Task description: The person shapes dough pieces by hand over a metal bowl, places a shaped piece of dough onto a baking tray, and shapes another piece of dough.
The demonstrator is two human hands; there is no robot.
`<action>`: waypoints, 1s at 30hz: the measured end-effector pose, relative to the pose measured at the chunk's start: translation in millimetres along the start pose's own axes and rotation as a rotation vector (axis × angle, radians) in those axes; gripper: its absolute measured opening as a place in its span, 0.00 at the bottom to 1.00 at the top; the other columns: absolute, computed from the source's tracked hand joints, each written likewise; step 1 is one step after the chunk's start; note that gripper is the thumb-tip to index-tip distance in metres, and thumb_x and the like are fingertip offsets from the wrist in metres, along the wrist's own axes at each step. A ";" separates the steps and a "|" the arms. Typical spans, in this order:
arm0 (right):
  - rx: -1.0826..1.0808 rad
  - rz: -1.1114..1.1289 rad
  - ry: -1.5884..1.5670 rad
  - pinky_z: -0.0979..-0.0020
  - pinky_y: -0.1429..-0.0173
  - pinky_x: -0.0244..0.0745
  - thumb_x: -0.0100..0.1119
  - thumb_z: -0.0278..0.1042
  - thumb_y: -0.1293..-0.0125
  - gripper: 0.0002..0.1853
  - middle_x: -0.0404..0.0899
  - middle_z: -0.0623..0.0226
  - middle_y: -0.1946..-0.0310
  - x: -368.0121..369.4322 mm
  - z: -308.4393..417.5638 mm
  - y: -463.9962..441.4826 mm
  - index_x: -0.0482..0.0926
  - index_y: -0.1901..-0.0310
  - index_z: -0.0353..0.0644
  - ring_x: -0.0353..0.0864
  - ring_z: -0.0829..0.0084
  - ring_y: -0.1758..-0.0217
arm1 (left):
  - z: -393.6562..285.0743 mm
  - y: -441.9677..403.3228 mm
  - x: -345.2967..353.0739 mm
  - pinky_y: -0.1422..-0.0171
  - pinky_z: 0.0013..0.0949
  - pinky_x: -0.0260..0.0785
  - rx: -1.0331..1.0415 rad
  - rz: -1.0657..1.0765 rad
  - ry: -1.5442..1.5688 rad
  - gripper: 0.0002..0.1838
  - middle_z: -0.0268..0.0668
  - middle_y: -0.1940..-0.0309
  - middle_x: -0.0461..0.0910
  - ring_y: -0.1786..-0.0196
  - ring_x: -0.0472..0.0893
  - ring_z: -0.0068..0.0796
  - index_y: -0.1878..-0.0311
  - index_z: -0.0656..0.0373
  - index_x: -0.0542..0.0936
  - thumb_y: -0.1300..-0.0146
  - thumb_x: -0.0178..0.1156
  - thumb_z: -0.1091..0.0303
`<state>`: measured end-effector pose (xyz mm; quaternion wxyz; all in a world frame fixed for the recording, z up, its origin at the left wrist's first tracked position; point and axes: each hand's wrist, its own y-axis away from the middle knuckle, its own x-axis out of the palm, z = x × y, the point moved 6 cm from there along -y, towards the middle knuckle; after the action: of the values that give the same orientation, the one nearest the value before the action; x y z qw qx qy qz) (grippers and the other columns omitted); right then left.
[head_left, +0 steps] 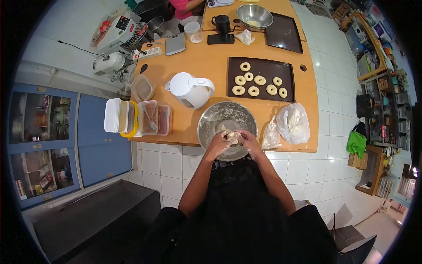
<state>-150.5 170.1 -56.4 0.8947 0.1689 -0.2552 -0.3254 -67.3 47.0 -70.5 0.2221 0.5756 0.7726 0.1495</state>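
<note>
Both my hands work over a large metal mixing bowl [206, 119] at the table's front edge, its inside smeared with flour or dough. Between them is a small pale lump of dough [232, 137]. My left hand [219, 144] grips it from the left with curled, floury fingers. From the right, the fingers of my right hand [249, 140] close on the same lump. Beyond the bowl, to the right, a dark baking tray [263, 66] carries several dough rings [260, 80]. A plastic bag of dough [293, 124] lies right of the bowl, beside a smaller plastic bag [271, 134].
A white electric kettle [189, 90] stands just left beyond the bowl. Plastic containers [149, 116] crowd the table's left edge. Farther back are a scale [175, 44], a black gooseneck kettle [222, 23], another metal bowl [255, 16] and a second tray [283, 33]. A person [187, 6] is at the far end.
</note>
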 end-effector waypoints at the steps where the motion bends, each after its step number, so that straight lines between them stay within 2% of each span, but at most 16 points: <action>1: -0.004 0.004 0.005 0.77 0.49 0.71 0.55 0.29 0.31 0.15 0.79 0.66 0.56 -0.3 -0.9 -0.6 0.74 0.45 0.35 0.76 0.79 0.54 | 0.7 -0.3 0.1 0.62 0.27 0.73 -0.007 -0.009 -0.043 0.15 0.34 0.63 0.81 0.64 0.78 0.21 0.51 0.66 0.77 0.39 0.60 0.68; 3: -0.020 0.017 0.033 0.77 0.49 0.71 0.55 0.30 0.31 0.15 0.79 0.68 0.55 -1.8 -3.6 -2.8 0.74 0.44 0.36 0.75 0.80 0.54 | -5.3 0.6 1.0 0.62 0.28 0.73 -0.018 -0.026 -0.130 0.15 0.34 0.63 0.80 0.64 0.78 0.21 0.52 0.66 0.77 0.40 0.60 0.67; 5: -0.043 0.039 0.076 0.78 0.51 0.70 0.55 0.31 0.31 0.16 0.78 0.70 0.53 -2.0 -8.2 -5.5 0.74 0.43 0.39 0.75 0.80 0.54 | -17.5 5.0 1.9 0.63 0.28 0.72 -0.034 -0.028 -0.078 0.17 0.36 0.62 0.80 0.64 0.79 0.22 0.52 0.67 0.77 0.41 0.61 0.67; 9: -0.019 -0.004 0.105 0.78 0.54 0.69 0.56 0.33 0.31 0.14 0.79 0.71 0.56 -1.7 2.2 -1.0 0.77 0.46 0.39 0.74 0.82 0.57 | -17.2 2.1 2.1 0.63 0.29 0.72 0.059 -0.019 0.068 0.18 0.38 0.62 0.80 0.64 0.79 0.23 0.51 0.69 0.76 0.43 0.61 0.68; 12: -0.004 -0.027 0.151 0.79 0.56 0.69 0.57 0.35 0.32 0.13 0.80 0.72 0.60 -3.5 4.0 -0.2 0.79 0.49 0.39 0.74 0.83 0.60 | -26.4 6.6 -2.4 0.62 0.29 0.73 0.068 -0.042 -0.035 0.18 0.39 0.62 0.81 0.63 0.79 0.23 0.51 0.68 0.76 0.44 0.60 0.70; 15: 0.041 -0.051 0.147 0.79 0.57 0.69 0.58 0.35 0.32 0.13 0.80 0.73 0.61 -6.2 2.2 -1.1 0.80 0.50 0.39 0.74 0.83 0.61 | -23.7 4.3 -2.6 0.58 0.31 0.73 0.022 -0.046 0.009 0.19 0.39 0.61 0.81 0.61 0.80 0.25 0.51 0.68 0.76 0.47 0.60 0.72; 17: 0.081 -0.048 0.132 0.79 0.57 0.69 0.58 0.34 0.33 0.13 0.80 0.72 0.60 -7.4 2.2 -0.7 0.79 0.50 0.38 0.74 0.83 0.61 | -35.2 9.8 -4.3 0.55 0.33 0.72 0.070 -0.083 -0.063 0.19 0.39 0.61 0.81 0.61 0.80 0.26 0.51 0.68 0.76 0.48 0.60 0.73; 21: -0.047 -0.022 0.173 0.78 0.55 0.71 0.59 0.33 0.33 0.13 0.80 0.71 0.60 -7.7 -4.3 -2.5 0.78 0.50 0.37 0.75 0.82 0.61 | -38.7 11.4 -3.0 0.51 0.34 0.72 0.054 -0.191 -0.287 0.21 0.38 0.60 0.81 0.58 0.80 0.29 0.50 0.67 0.76 0.49 0.60 0.74; 24: -0.045 -0.039 0.126 0.78 0.54 0.71 0.59 0.32 0.33 0.13 0.80 0.70 0.59 -14.7 -15.4 -7.7 0.77 0.50 0.36 0.76 0.82 0.60 | -24.6 4.8 1.2 0.51 0.33 0.72 0.188 -0.122 -0.137 0.21 0.38 0.59 0.81 0.57 0.80 0.28 0.50 0.67 0.76 0.50 0.59 0.74; 27: 0.001 -0.077 0.102 0.78 0.55 0.71 0.58 0.32 0.33 0.13 0.80 0.70 0.59 -16.1 -11.0 -2.6 0.77 0.49 0.37 0.76 0.82 0.59 | -17.9 9.2 6.2 0.51 0.32 0.72 0.067 0.064 0.461 0.21 0.37 0.59 0.81 0.56 0.79 0.27 0.49 0.67 0.76 0.49 0.59 0.75; 30: 0.015 -0.056 0.087 0.79 0.56 0.70 0.58 0.33 0.33 0.12 0.80 0.71 0.59 -9.3 -9.1 -0.5 0.77 0.51 0.38 0.76 0.82 0.58 | -17.1 4.6 -1.5 0.52 0.32 0.72 0.140 -0.067 0.090 0.19 0.39 0.60 0.81 0.57 0.80 0.28 0.50 0.67 0.76 0.48 0.59 0.74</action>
<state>-151.8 177.2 -67.3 0.8942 0.1967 -0.2136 -0.3407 -71.9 47.3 -53.4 0.1510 0.5564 0.8092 0.1134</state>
